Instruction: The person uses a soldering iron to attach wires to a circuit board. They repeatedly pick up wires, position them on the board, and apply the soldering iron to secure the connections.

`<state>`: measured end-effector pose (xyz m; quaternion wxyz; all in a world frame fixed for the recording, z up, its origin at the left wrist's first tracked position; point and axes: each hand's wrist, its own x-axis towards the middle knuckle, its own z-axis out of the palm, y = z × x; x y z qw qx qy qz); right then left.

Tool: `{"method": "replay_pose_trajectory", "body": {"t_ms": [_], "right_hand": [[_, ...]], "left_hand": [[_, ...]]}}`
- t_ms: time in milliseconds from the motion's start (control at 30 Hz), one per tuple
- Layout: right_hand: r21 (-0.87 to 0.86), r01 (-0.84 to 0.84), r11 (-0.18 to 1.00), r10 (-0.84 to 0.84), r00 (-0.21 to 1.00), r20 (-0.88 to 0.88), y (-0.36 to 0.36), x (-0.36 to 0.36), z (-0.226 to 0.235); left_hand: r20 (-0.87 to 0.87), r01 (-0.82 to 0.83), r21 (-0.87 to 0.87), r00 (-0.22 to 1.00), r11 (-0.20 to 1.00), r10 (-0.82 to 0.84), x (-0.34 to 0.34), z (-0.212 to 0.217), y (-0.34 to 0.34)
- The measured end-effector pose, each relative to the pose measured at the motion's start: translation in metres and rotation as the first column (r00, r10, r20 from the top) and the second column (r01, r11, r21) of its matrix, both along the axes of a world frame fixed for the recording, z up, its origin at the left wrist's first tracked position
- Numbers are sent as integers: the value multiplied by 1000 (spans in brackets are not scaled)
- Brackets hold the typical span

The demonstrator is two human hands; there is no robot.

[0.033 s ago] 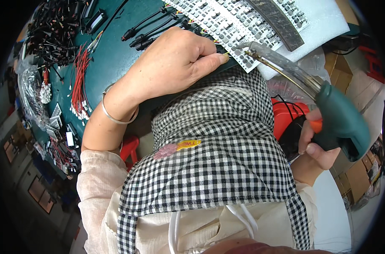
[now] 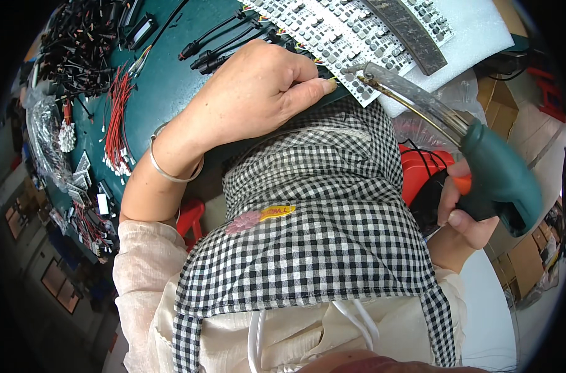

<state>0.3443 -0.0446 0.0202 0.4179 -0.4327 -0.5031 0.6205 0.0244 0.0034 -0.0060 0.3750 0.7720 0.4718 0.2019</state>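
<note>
Soldering gun (image 2: 482, 168) tip at circuit-board strip (image 2: 357, 25)

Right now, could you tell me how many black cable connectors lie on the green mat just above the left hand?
3 that I can make out: black connectors lying side by side, just above the left hand; others may be hidden in the dark tangle at the upper left.

Left hand (image 2: 252, 93) flat, palm down, fingers curled, thumb extended. Right hand (image 2: 463, 214) fisted around a grip, forearm low.
</note>
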Motion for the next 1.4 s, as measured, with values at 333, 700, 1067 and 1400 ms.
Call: {"method": "replay_pose_trajectory", "body": {"t_ms": [333, 700, 1067, 1400], "right_hand": [[62, 46, 997, -45, 999, -15, -2, 2, -2], [49, -33, 998, 41, 986, -160, -6, 24, -11], [136, -61, 989, 70, 995, -68, -9, 25, -13], [113, -77, 991, 76, 997, 11, -12, 19, -13]], "left_hand": [[-40, -8, 36, 999, 999, 10, 1, 7, -9], [-59, -108, 67, 992, 992, 112, 10, 10, -12], [-73, -259, 309, 953, 915, 295, 27, -1, -26], [37, -320, 139, 947, 937, 318, 26, -3, -21]]}}
